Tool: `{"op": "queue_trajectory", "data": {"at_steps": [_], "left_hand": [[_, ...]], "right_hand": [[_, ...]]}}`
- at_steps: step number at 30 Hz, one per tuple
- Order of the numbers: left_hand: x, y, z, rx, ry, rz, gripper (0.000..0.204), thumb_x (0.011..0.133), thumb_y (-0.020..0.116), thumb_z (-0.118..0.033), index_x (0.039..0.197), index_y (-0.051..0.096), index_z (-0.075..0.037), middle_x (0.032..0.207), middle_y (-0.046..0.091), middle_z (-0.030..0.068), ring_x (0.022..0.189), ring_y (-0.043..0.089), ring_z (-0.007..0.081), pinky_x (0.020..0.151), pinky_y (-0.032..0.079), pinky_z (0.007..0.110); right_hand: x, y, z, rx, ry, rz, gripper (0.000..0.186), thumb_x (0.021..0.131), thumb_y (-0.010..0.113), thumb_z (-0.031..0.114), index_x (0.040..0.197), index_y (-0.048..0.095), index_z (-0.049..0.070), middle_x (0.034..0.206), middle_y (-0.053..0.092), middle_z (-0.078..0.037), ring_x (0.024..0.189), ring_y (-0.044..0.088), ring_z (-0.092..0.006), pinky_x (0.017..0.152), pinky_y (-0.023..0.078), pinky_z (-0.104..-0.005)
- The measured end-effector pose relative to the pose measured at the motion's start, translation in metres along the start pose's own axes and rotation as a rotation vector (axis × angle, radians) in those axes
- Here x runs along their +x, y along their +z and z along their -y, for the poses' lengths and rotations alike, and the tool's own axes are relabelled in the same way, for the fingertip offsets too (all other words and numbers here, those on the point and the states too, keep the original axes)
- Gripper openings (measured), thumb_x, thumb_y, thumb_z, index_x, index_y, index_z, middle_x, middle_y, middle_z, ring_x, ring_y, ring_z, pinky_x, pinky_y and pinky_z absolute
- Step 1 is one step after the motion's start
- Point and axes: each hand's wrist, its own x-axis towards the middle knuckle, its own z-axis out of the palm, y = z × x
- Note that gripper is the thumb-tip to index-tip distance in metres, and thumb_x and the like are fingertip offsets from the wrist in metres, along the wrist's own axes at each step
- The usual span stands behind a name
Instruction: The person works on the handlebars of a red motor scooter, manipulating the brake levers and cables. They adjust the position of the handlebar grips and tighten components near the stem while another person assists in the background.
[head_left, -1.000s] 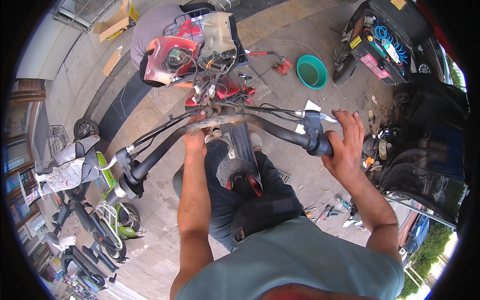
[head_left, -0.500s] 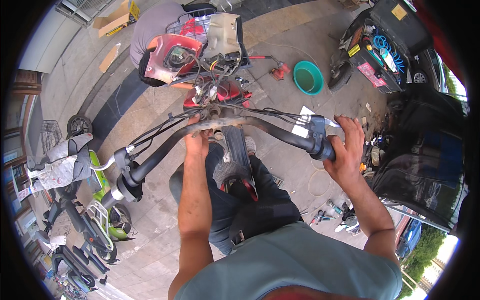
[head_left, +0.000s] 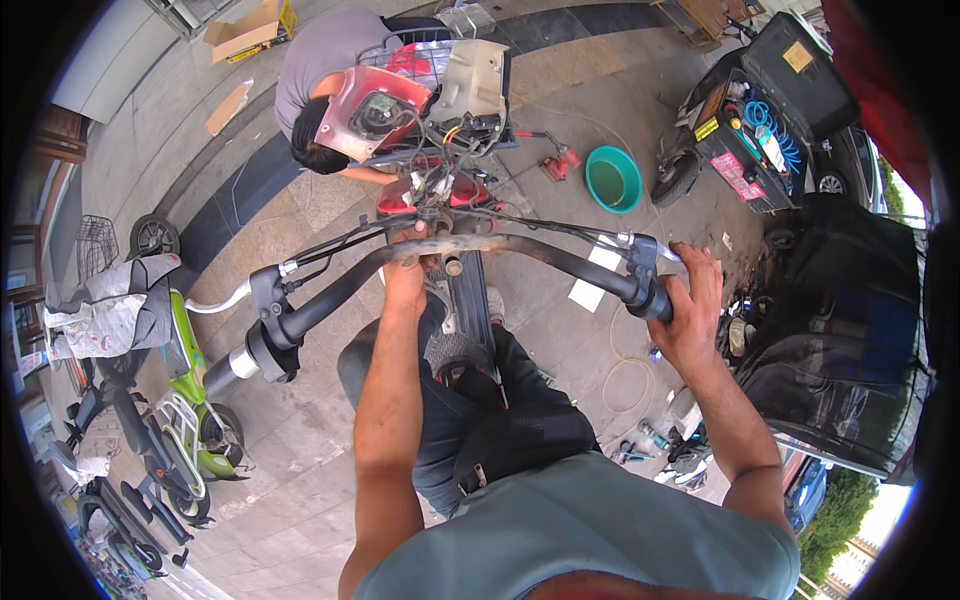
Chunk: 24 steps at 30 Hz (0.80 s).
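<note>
A black handlebar [head_left: 560, 258] with a bare, worn middle spans in front of me, fixed to the stem of a partly stripped electric bike. My right hand [head_left: 694, 310] is closed round its right end, fingers reaching over the silver brake lever [head_left: 655, 245]. At the middle, my left hand [head_left: 405, 280] is closed on the bar beside the stem; its fingers are partly hidden behind the bar. The left end carries a silver brake lever [head_left: 222, 300] and a silver-tipped grip [head_left: 232, 370], untouched. Cables run from both levers to loose wiring [head_left: 440, 175] at the front.
Another person [head_left: 325, 75] bends beside the red front panel [head_left: 365, 105]. Ahead to the right are a red power tool [head_left: 562, 163], a green basin [head_left: 613, 180] and an open black toolbox [head_left: 745, 140]. A green bike [head_left: 185, 360] stands left. White paper [head_left: 594, 280] lies beyond the bar.
The left end of the handlebar has swung slightly forward and its brake lever sits higher in view. Both hands keep their places on the bar. The view has shifted a little.
</note>
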Motion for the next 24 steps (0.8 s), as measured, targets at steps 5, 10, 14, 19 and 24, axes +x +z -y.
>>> {"op": "queue_trajectory", "data": {"at_steps": [5,10,14,19,24], "left_hand": [[0.002,0.01,0.0,0.183,0.04,-0.062,0.037,0.096,0.071,-0.046,0.092,0.065,-0.009,0.071,0.06,-0.0009,0.06,0.051,0.0082,0.055,0.039,0.026],[0.016,0.008,0.008,0.47,0.38,-0.231,0.043,0.091,0.08,-0.039,0.088,0.066,0.001,0.072,0.066,0.0036,0.06,0.056,0.0108,0.056,0.046,0.029],[0.015,0.017,0.006,0.314,0.522,-0.191,0.037,0.089,0.082,-0.02,0.114,0.064,0.0,0.086,0.07,0.0032,0.075,0.062,0.0102,0.068,0.051,0.029],[0.015,0.024,0.009,0.344,0.664,-0.126,0.04,0.09,0.079,-0.008,0.121,0.056,0.0,0.093,0.068,0.0032,0.079,0.06,0.0088,0.069,0.05,0.026],[0.007,0.019,0.0,0.439,0.587,-0.127,0.033,0.091,0.079,-0.009,0.115,0.057,0.0,0.089,0.066,0.0026,0.079,0.06,0.009,0.068,0.049,0.026]], "right_hand": [[-0.001,0.0,0.003,-0.009,0.007,0.0,0.046,0.049,0.075,0.0,0.093,0.063,0.001,0.133,0.055,-0.024,0.128,0.052,-0.0426,0.113,0.035,-0.0612],[-0.001,0.004,0.006,-0.018,0.005,-0.05,0.043,0.051,0.075,0.0,0.092,0.063,0.0,0.132,0.055,-0.024,0.126,0.053,-0.0426,0.112,0.037,-0.0611],[0.001,0.005,0.007,-0.032,0.011,-0.049,0.04,0.053,0.076,0.001,0.091,0.063,0.0,0.131,0.057,-0.024,0.125,0.054,-0.043,0.11,0.039,-0.0608],[0.0,0.004,0.006,-0.036,0.023,-0.043,0.039,0.054,0.076,0.001,0.091,0.065,-0.001,0.132,0.057,-0.024,0.125,0.053,-0.0457,0.11,0.038,-0.0605],[-0.001,0.006,0.007,-0.052,0.032,-0.032,0.039,0.054,0.075,0.0,0.092,0.064,-0.001,0.134,0.056,-0.025,0.126,0.052,-0.0476,0.11,0.038,-0.0604]]}}
